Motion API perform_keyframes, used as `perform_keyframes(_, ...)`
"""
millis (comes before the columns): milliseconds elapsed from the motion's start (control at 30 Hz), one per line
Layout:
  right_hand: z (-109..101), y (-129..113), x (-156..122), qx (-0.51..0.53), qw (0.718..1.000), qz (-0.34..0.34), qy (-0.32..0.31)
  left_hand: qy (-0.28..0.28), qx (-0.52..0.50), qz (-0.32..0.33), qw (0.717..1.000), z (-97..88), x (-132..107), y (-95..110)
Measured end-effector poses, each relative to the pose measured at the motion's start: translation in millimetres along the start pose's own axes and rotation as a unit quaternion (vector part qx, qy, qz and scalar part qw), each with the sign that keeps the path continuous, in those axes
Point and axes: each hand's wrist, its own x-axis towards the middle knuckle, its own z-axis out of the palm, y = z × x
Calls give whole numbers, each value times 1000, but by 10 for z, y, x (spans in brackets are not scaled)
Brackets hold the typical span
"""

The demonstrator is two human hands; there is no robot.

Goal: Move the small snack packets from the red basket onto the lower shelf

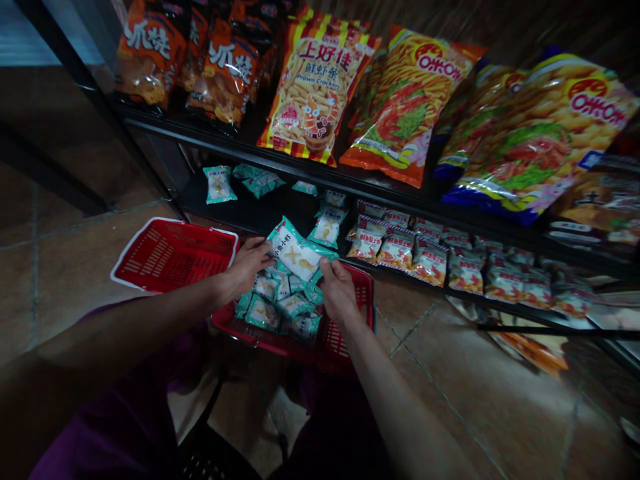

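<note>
Above the red basket (367, 300), a teal-and-white snack packet (295, 253) is stretched between my two hands, its printed face up. My left hand (249, 265) holds its left edge with the fingers. At the right end, my right hand (337, 288) pinches the packet, thumb on top. Several like teal packets (263, 312) lie heaped in the basket under my hands. More of them rest on the low shelf, among them a single packet (219, 185) at the left and a small stack (327, 225) just behind the held one.
A second red basket (175, 253) with a white rim stands to the left on the tiled floor (425, 373). Small orange-and-white packets (430, 260) line the low shelf at right. Large snack bags (320, 87) fill the shelf above, whose black edge (240, 150) overhangs the low shelf.
</note>
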Motion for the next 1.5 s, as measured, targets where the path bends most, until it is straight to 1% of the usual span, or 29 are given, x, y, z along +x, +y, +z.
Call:
perform_keyframes(100, 44, -26, -3, 74, 997, 34, 5, -3, -17, 2, 1000, 8, -8, 40)
perform_keyframes(200, 64, -46, -3, 112, 992, 65, 9, -22, -23, 5, 999, 2, -22, 79)
perform_keyframes(367, 60, -25, -4, 120, 988, 91, 20, -34, -19, 12, 999, -5, -9, 142)
perform_keyframes(533, 88, 48, -55, 147, 977, 148, 53, -43, -54, 17, 997, 1, 63, 212)
perform_keyframes(600, 97, 74, -76, 158, 971, 174, 45, -40, -40, 13, 998, -2, 70, 253)
perform_keyframes(667, 93, 89, -84, 157, 969, 188, 36, -35, -5, 14, 999, -11, 62, 304)
perform_keyframes(767, 68, 88, -70, 140, 973, 176, 45, -57, 61, 24, 996, -33, 41, 382)
perform_keyframes(833, 50, 78, -59, 124, 978, 162, 51, -89, 96, 50, 990, -46, 29, 423)
perform_keyframes(933, 42, 65, -65, 100, 984, 146, 40, -128, 117, 96, 980, -53, 16, 458)
perform_keyframes(1133, 67, 55, -112, 58, 990, 131, 3, -146, 147, 122, 971, -81, 41, 427)
perform_keyframes(1200, 74, 56, -115, 40, 993, 115, 5, -151, 153, 123, 969, -98, 60, 404)
perform_keyframes(1267, 80, 58, -114, 24, 995, 97, 14, -140, 150, 122, 971, -111, 77, 380)
perform_keyframes(1333, 88, 61, -116, 10, 996, 82, 22, -115, 146, 130, 974, -116, 88, 353)
perform_keyframes(1433, 112, 56, -130, 1, 997, 64, 31, -70, 146, 170, 972, -106, 89, 309)
perform_keyframes(1500, 134, 44, -145, 3, 998, 56, 37, -51, 150, 196, 968, -89, 84, 284)
